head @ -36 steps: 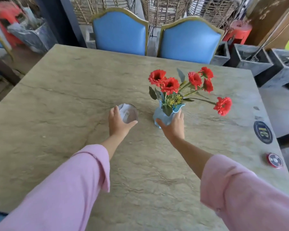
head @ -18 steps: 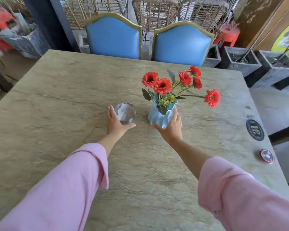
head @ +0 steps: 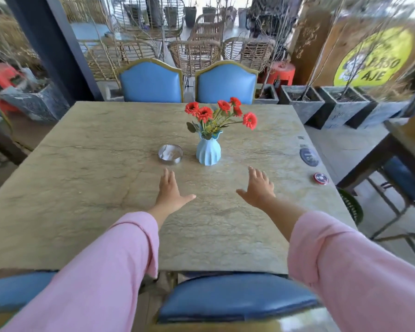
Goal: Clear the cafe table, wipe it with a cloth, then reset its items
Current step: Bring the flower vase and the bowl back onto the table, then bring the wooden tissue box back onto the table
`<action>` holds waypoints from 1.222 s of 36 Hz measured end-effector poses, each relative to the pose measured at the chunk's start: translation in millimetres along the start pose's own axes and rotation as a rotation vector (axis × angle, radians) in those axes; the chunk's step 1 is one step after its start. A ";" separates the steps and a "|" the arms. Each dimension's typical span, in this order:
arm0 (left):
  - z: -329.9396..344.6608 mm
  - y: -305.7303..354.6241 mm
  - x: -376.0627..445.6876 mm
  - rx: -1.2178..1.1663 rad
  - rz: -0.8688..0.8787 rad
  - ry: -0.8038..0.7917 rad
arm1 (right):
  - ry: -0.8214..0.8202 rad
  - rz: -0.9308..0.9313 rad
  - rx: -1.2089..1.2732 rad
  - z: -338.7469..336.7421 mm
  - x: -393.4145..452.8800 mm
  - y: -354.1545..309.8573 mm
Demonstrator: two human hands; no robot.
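Both hands reach forward at the middle of the frame over the stone table (head: 86, 178), palms down, fingers spread and holding nothing: the left hand (head: 169, 192) below the small metal dish (head: 170, 153), the right hand (head: 258, 188) below and right of the blue vase (head: 208, 149) of red flowers (head: 219, 112), neither touching them. Dish and vase stand just beside each other at the table's centre, with bare tabletop wide to the left. At the right edge lie a dark round coaster (head: 309, 157) and a small red disc (head: 321, 178), while blue chairs (head: 151, 82) close the far edge at upper centre.
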State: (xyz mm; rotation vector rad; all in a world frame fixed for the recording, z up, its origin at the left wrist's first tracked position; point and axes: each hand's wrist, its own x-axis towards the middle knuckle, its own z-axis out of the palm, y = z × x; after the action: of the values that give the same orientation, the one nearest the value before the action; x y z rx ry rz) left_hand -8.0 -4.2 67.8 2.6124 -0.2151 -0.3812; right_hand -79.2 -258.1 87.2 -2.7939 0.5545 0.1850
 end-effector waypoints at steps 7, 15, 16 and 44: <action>15.1 76.4 -50.1 0.098 0.184 -0.066 | 0.042 0.079 -0.041 -43.2 -82.0 60.2; 53.5 204.0 -82.5 0.278 0.446 -0.160 | 0.145 0.214 -0.042 -101.2 -142.9 169.3; 59.2 221.6 -86.0 0.295 0.479 -0.163 | 0.155 0.240 -0.042 -106.8 -147.9 184.6; 271.4 680.5 -76.7 0.419 0.840 -0.200 | 0.281 0.557 -0.004 -258.5 -128.4 625.5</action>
State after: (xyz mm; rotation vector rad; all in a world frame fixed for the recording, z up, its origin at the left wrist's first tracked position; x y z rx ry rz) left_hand -219.8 -699.3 189.3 2.5611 -1.5266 -0.3038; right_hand -423.6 -844.3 198.0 -2.6116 1.3918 -0.0993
